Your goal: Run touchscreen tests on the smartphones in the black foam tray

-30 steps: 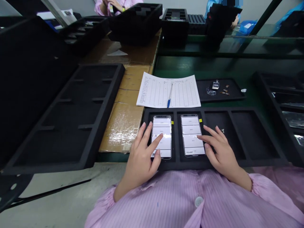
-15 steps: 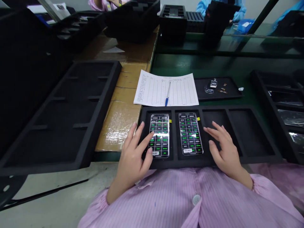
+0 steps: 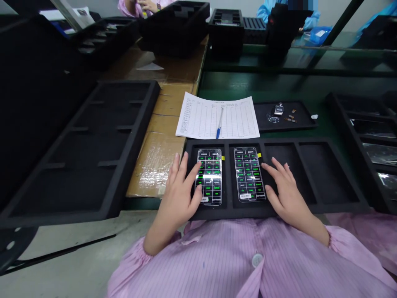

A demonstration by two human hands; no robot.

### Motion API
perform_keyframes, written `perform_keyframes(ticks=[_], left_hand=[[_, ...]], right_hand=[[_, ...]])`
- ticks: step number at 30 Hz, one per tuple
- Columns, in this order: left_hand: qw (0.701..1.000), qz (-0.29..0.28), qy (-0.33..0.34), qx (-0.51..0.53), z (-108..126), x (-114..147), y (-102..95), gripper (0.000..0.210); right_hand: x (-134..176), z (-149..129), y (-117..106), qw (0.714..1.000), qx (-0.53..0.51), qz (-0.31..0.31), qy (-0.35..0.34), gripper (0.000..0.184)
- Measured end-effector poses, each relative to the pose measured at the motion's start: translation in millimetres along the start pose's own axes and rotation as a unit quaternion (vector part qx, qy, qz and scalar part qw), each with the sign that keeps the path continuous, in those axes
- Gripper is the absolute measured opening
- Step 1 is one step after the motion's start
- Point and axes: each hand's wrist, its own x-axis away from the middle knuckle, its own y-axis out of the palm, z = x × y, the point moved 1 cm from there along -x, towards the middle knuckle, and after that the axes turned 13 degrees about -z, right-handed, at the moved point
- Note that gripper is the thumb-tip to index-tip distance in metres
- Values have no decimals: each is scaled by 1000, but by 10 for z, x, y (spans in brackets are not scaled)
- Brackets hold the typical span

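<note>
Two lit phones lie face up in neighbouring compartments of a black foam tray (image 3: 228, 213) in front of me. The left phone (image 3: 212, 179) and the right phone (image 3: 249, 176) both show grids with green text, and a yellow tab sticks out at the right edge of each. My left hand (image 3: 178, 194) spreads its fingers over the left phone's left edge, index fingertip and thumb at the screen. Beside the right phone, my right hand (image 3: 288, 192) has its fingers apart, index fingertip and thumb at the phone's right edge. Neither hand grips anything.
A printed form (image 3: 198, 118) with a blue pen (image 3: 218, 126) lies behind the tray. A small dark tray (image 3: 297, 120) holds little parts. Large black trays stand left (image 3: 113, 203) and right (image 3: 347, 136). Across the bench, other people's sleeves show behind stacked black boxes (image 3: 226, 29).
My left hand has shifted slightly right and its index finger higher on the left phone. My right hand has moved left to the right phone's edge. The on-screen grids have scrolled or changed.
</note>
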Motion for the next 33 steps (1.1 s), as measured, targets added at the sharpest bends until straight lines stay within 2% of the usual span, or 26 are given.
perform_keyframes(ticks=[8,15,20,24,33], left_hand=[[995,73,38,53,-3,138,-43,47],[984,141,97,55,-46,235,-81,35],[982,150,106,41,-68,329,-70,32],[983,148,102,31,-53,391,-48,30],[988,113,102,7,-13,388,-22,37]], right_hand=[[30,13,-8,1000,-5,12,4,49],[33,-58,-27,998,24,-11,-60,32],[-22,-175,-11,989,56,-65,-117,33],[-53,-204,11,985,68,-75,-143,35],[-35,-160,48,991,38,-74,-104,37]])
